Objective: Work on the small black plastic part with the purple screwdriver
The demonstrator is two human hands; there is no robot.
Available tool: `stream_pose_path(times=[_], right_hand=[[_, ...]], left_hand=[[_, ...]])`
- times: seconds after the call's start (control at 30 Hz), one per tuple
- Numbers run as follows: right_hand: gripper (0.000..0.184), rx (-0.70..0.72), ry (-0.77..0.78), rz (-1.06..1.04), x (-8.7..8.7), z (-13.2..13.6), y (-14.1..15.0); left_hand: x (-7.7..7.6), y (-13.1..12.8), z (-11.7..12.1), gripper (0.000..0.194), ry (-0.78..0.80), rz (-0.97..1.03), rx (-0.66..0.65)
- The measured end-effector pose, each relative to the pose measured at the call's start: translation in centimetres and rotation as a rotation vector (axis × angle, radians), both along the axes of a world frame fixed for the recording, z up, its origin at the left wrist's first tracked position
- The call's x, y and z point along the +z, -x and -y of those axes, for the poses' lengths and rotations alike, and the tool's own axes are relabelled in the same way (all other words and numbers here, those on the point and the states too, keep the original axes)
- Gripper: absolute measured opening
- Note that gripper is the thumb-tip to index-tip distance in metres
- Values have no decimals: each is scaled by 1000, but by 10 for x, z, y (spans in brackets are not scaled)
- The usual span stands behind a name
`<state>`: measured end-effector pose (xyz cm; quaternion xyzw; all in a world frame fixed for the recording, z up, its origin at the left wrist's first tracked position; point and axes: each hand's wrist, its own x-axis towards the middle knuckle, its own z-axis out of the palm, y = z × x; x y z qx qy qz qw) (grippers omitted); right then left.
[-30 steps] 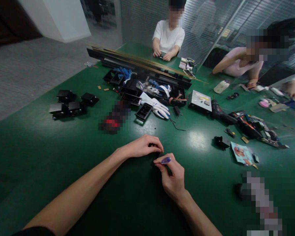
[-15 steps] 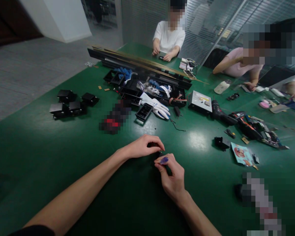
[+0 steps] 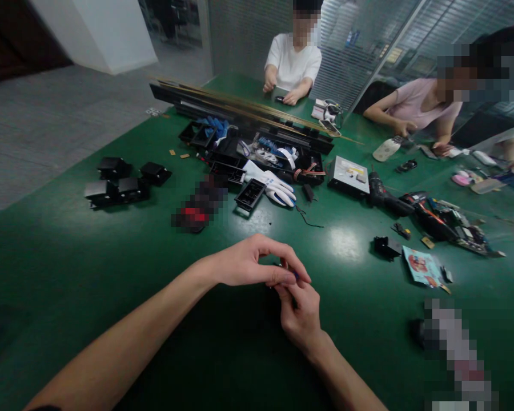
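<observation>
Apparently for steadiness, the right hand (image 3: 300, 314) pinches the handle (image 3: 297, 275) low — the left hand (image 3: 251, 262) arches over its top, just above that pinch, though whether it grips cannot be told.

Tool hdl (image 3: 297, 275) blue; tbl (image 3: 89, 251) grn; boxes (image 3: 128, 185) blk; glove (image 3: 268, 181) wht/blue; pkt (image 3: 422, 267) lt-blue.

No legible text. Label on silver box (image 3: 346, 180), far right of centre: unreadable. Print on turquoise packet (image 3: 422, 266), right: unreadable.
</observation>
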<state>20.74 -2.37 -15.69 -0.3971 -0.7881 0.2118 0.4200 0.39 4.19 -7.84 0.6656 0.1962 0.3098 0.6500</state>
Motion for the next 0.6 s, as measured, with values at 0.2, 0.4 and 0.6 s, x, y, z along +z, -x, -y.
stream_pose_path(times=[0.2, 0.4, 0.6], right_hand=[[19, 21, -15, -20, 0, 0, 0], [21, 8, -14, -22, 2, 0, 0], [23, 22, -62, -39, -2, -1, 0]], left_hand=[[23, -8, 13, 24, -352, -214, 291], [35, -2, 16, 25, -287, -138, 17], [21, -10, 14, 17, -408, -177, 213]])
